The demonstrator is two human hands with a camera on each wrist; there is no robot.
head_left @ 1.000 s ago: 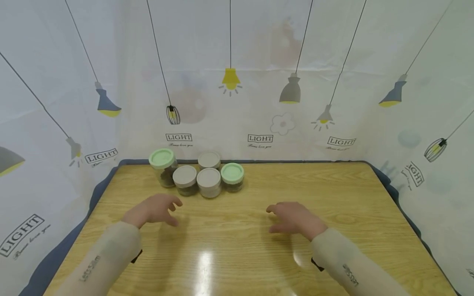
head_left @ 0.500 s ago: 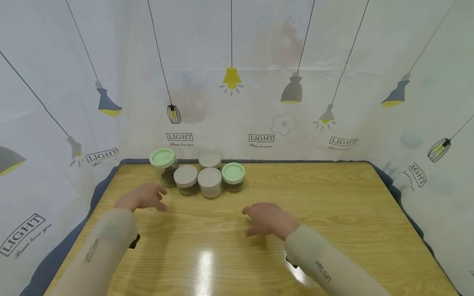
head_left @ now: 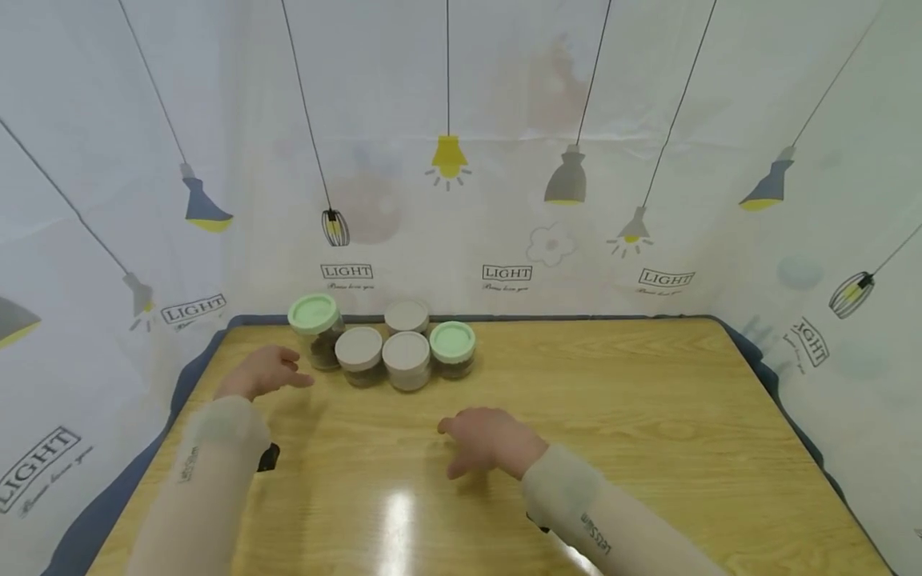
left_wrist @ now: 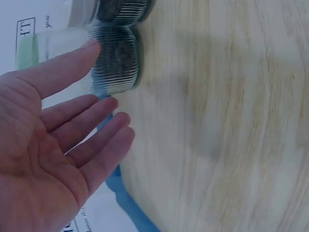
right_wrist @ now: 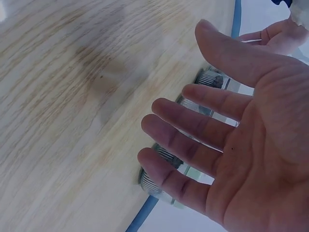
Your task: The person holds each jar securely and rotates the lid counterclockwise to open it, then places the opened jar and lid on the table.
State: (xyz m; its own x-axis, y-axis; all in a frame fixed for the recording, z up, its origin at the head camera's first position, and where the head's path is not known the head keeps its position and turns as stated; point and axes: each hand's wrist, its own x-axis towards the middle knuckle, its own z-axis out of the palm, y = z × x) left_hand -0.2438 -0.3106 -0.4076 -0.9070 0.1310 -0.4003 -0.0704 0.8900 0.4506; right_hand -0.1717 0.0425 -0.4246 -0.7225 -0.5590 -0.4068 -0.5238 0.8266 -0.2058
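The tall green-lidded jar (head_left: 321,333) stands upright at the far left of the worktop (head_left: 612,400), the leftmost grey-lidded jar (head_left: 359,356) close on its right. Just left and near of it, the left grip (head_left: 261,373) is relaxed and empty, thumb parted from fingers; contact cannot be told. The right grip (head_left: 493,442), also loose and empty, is nearer than the short green-lidded jar (head_left: 453,349) and apart from it. A steady hold probably calls for fingers low round the clear body, not the lid, without nudging its neighbour.
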